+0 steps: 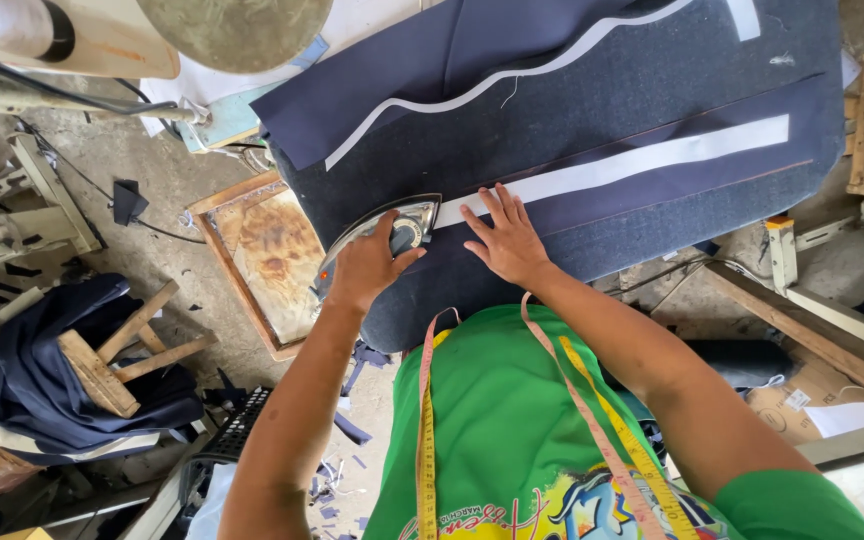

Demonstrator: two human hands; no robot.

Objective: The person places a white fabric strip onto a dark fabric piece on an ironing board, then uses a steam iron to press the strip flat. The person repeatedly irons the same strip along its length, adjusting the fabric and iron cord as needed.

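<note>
My left hand grips the handle of a silver flat iron that rests at the left end of a long white strip. That strip lies on a navy fabric band across a dark grey padded ironing board. My right hand lies flat, fingers spread, on the band and strip just right of the iron's tip. A second navy fabric piece with a wavy white strip lies at the far side of the board. A yellow and pink measuring tape hangs round my neck.
Beside the board's left end, a scorched panel in a wooden frame sits lower down. A wooden stool draped in navy cloth stands at the left. Fabric scraps litter the concrete floor. Wooden beams and cardboard lie at the right.
</note>
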